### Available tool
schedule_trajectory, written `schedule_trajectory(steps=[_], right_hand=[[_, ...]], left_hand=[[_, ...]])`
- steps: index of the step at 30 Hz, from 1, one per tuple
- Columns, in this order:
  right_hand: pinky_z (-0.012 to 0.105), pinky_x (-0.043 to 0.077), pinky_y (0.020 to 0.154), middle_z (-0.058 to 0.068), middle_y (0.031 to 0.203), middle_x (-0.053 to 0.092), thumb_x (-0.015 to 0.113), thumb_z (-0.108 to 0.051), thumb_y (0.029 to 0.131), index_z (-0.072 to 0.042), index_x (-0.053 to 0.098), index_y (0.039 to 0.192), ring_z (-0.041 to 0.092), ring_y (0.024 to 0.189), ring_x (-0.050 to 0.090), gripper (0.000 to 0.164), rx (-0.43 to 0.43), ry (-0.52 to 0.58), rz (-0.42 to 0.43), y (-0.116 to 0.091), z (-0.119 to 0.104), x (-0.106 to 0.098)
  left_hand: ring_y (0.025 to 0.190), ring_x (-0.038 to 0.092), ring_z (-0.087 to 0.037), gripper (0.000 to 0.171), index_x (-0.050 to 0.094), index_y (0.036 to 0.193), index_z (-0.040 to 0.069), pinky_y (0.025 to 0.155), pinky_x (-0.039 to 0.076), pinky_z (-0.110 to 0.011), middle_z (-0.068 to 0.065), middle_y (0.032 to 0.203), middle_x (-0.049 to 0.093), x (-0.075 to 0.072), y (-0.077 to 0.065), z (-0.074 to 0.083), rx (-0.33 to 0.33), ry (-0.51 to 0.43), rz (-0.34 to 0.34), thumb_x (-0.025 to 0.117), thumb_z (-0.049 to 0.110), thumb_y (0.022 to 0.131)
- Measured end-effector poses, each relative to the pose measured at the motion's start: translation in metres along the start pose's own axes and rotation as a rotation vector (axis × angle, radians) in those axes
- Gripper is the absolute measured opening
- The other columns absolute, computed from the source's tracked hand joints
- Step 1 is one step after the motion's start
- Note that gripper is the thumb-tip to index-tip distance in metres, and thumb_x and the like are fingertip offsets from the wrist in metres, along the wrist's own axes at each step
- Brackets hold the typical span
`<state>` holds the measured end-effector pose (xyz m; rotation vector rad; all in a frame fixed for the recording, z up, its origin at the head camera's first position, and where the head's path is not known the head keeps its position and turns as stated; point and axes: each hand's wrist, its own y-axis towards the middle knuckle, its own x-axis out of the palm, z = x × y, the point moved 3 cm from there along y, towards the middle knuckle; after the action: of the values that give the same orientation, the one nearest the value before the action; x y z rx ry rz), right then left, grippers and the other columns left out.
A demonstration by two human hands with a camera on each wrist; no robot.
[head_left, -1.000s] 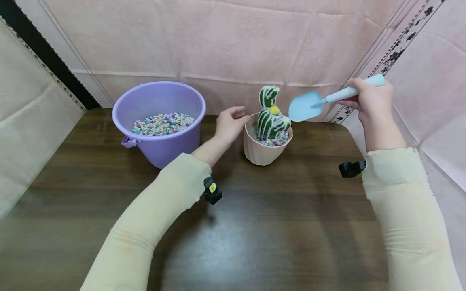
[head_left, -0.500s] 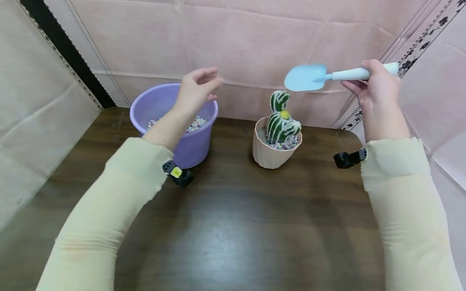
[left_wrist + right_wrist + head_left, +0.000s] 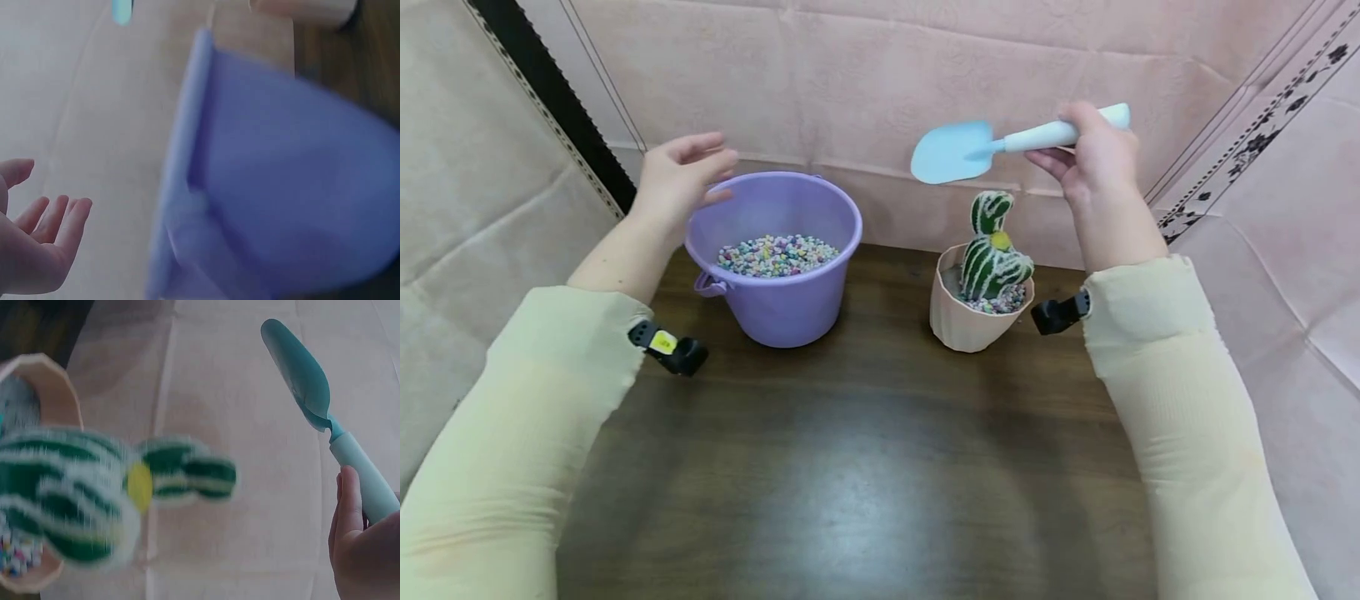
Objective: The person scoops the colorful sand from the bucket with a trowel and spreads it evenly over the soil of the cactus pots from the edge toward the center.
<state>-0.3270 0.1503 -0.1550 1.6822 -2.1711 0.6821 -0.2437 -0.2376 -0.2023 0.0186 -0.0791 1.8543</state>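
My right hand (image 3: pixel 1093 158) grips the pale handle of a light blue trowel (image 3: pixel 955 152), holding it level above and behind the potted cactus. No pebbles show on the blade. The green-and-white cactus (image 3: pixel 988 267) with a yellow flower stands in a pinkish pot (image 3: pixel 966 325); multicoloured pebbles cover part of the grey fill around it. My left hand (image 3: pixel 681 179) hovers at the left rim of a purple bucket (image 3: pixel 790 308), fingers loosely bent and holding nothing. Inside the bucket lie many small coloured pebbles (image 3: pixel 778 256). In the left wrist view the hand (image 3: pixel 44 244) is apart from the bucket.
The bucket and pot stand near the back edge of a dark wooden table (image 3: pixel 850 467), with a gap between them. Pale pink cloth (image 3: pixel 880 83) hangs behind, and cloth also borders both sides. A lug (image 3: pixel 710 284) sticks out at the bucket's left.
My left hand has left the pot's rim and swung left past the bucket. The trowel has risen from beside the cactus and moved left over it in my right hand.
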Motion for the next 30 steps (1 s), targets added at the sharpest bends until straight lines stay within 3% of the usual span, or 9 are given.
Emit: schedule_trajectory(steps=[6,11,14,18,21,26,30], right_hand=[[0.038,0.06,0.057,0.011,0.078,0.06,0.066,0.001,0.081,-0.007,0.05,0.085,0.026,0.057,0.066,0.018,0.009,-0.059,-0.036,-0.006,0.025,0.026],[0.035,0.059,0.052,0.01,0.07,0.06,0.064,0.001,0.082,-0.006,0.048,0.084,0.022,0.053,0.065,0.017,-0.005,-0.111,-0.073,-0.012,0.049,0.043],[0.036,0.06,0.057,0.009,0.072,0.06,0.063,0.0,0.083,-0.007,0.048,0.083,0.021,0.056,0.066,0.017,-0.026,-0.17,-0.1,-0.015,0.065,0.052],[0.036,0.06,0.067,0.007,0.076,0.058,0.063,-0.003,0.083,-0.007,0.049,0.08,0.019,0.06,0.066,0.016,-0.067,-0.308,-0.143,-0.02,0.089,0.063],[0.032,0.061,0.066,0.004,0.075,0.056,0.065,-0.006,0.083,-0.009,0.05,0.076,0.016,0.059,0.065,0.017,-0.119,-0.438,-0.167,-0.022,0.107,0.068],[0.021,0.056,0.054,-0.005,0.062,0.052,0.067,-0.013,0.08,-0.014,0.05,0.069,0.006,0.053,0.06,0.02,-0.295,-0.744,-0.156,-0.023,0.131,0.074],[0.015,0.043,0.053,-0.01,0.057,0.048,0.068,-0.022,0.077,-0.019,0.048,0.066,0.007,0.059,0.053,0.023,-0.452,-1.009,-0.142,-0.025,0.148,0.079]], left_hand=[[0.127,0.046,-0.017,0.062,0.043,0.14,0.016,0.075,0.054,-0.011,-0.002,0.146,0.041,-0.04,0.003,-0.019,-0.055,0.065,0.11,0.069,0.024,0.085],[0.116,0.053,-0.013,0.068,0.038,0.143,0.015,0.069,0.054,-0.009,-0.005,0.149,0.037,-0.058,0.004,-0.041,-0.113,0.063,0.113,0.069,0.026,0.084],[0.094,0.062,-0.005,0.071,0.035,0.144,0.012,0.066,0.055,-0.011,-0.011,0.148,0.036,-0.059,0.004,-0.055,-0.132,0.083,0.076,0.069,0.026,0.084],[0.075,0.064,0.002,0.069,0.034,0.144,0.009,0.066,0.056,-0.013,-0.005,0.134,0.051,-0.052,0.002,-0.069,-0.139,0.145,0.027,0.067,0.024,0.086],[0.076,0.064,0.002,0.065,0.035,0.144,0.009,0.067,0.056,-0.013,-0.005,0.12,0.054,-0.047,0.001,-0.074,-0.128,0.18,0.012,0.065,0.022,0.088],[0.087,0.063,-0.003,0.062,0.035,0.144,0.01,0.069,0.056,-0.013,-0.014,0.135,0.048,-0.04,-0.003,-0.076,-0.123,0.201,0.008,0.062,0.023,0.09],[0.098,0.062,-0.009,0.062,0.035,0.145,0.011,0.07,0.055,-0.012,-0.018,0.142,0.042,-0.037,-0.007,-0.076,-0.13,0.184,0.006,0.061,0.024,0.09]])
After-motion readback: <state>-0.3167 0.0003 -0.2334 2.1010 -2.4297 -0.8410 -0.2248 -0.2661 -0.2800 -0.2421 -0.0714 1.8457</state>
